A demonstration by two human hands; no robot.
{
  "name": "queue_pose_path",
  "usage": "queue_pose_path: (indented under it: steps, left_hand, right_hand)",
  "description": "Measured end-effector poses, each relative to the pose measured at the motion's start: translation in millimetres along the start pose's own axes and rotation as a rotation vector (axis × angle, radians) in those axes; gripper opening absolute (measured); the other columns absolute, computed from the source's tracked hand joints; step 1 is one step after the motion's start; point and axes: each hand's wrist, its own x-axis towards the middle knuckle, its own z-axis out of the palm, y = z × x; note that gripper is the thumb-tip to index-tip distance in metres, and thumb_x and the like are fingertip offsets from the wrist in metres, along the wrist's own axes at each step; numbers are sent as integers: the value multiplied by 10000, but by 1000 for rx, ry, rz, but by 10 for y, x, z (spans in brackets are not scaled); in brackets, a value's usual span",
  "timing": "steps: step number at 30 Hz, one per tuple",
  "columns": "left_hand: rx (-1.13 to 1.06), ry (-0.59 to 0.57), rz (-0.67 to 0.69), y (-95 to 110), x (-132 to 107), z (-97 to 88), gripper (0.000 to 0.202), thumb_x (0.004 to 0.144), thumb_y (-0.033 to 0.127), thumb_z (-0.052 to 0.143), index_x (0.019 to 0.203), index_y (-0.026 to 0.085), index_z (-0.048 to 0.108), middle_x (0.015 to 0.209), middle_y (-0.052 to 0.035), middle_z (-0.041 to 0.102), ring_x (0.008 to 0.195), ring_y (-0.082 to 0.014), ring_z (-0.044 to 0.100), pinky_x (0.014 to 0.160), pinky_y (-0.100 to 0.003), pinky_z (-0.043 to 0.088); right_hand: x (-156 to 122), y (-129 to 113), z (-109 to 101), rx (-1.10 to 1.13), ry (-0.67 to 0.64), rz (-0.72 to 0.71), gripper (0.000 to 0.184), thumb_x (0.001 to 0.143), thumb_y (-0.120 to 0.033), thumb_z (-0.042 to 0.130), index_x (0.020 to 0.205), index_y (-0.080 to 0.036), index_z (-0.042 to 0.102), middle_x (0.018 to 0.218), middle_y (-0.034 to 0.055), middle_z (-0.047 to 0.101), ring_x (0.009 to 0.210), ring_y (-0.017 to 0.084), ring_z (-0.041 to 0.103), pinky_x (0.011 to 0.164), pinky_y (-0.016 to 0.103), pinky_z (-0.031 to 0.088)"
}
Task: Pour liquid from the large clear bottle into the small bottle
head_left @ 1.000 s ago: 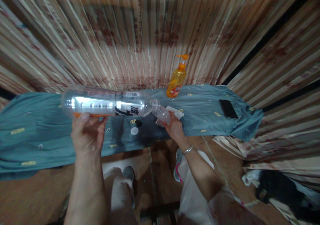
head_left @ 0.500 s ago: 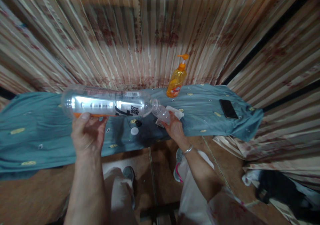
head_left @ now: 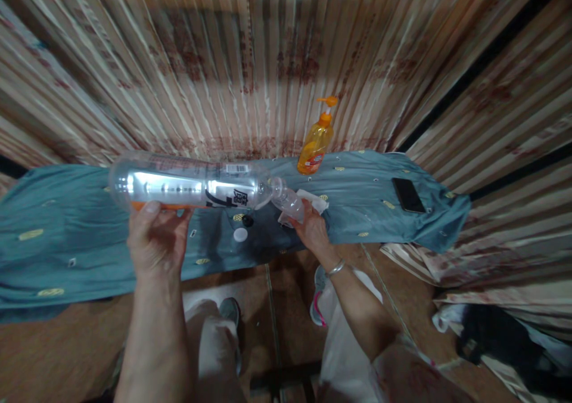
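A large clear plastic bottle [head_left: 187,181] with a silver label and black lettering lies level in the air, its neck pointing right. My left hand [head_left: 158,236] is closed around its underside. In my right hand [head_left: 310,224] is a small clear plastic bottle [head_left: 289,202], tilted, with its mouth up against the large bottle's mouth. Whether any liquid passes between them I cannot tell. Below the necks, a white cap [head_left: 240,235] and a small black cap [head_left: 247,220] lie on the teal cloth [head_left: 170,266]. A white item [head_left: 315,200], perhaps tissue, shows behind my right hand.
An orange pump bottle [head_left: 315,143] stands at the back of the cloth-covered surface. A black phone [head_left: 408,195] lies to the right. Pleated curtains [head_left: 268,51] hang behind and at the right. Dark clothing [head_left: 500,343] is at the lower right.
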Motion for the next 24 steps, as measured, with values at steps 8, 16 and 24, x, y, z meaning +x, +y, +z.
queue_pose_path:
  steps: [8,16,24]
  left_hand:
    - [-9,4,9,0,2,10,405,469,260,842,841,268,682,686,39,633,737,-168,606,701,-301,538]
    - [-20,-18,19,-15,20,-23,350,457,286,869,731,229,658,661,39,617,728,-158,602,688,-302,563]
    - [-21,12,0,-19,45,-68,397,417,296,890,727,212,656,662,48,620,681,-139,582,689,-319,581]
  right_hand:
    - [5,-22,-20,14,6,10,529,857,-250,688,1319,-104,476,1187,186,684,1097,317,667,924,439,546]
    - [3,-15,-11,11,6,-2,513,868,-255,669,1318,-110,471,1181,190,681,1086,306,668,909,428,543]
    - [11,-38,-28,-9,-23,32,539,847,-245,700,1311,-92,473,1180,198,682,1107,305,662,919,409,539]
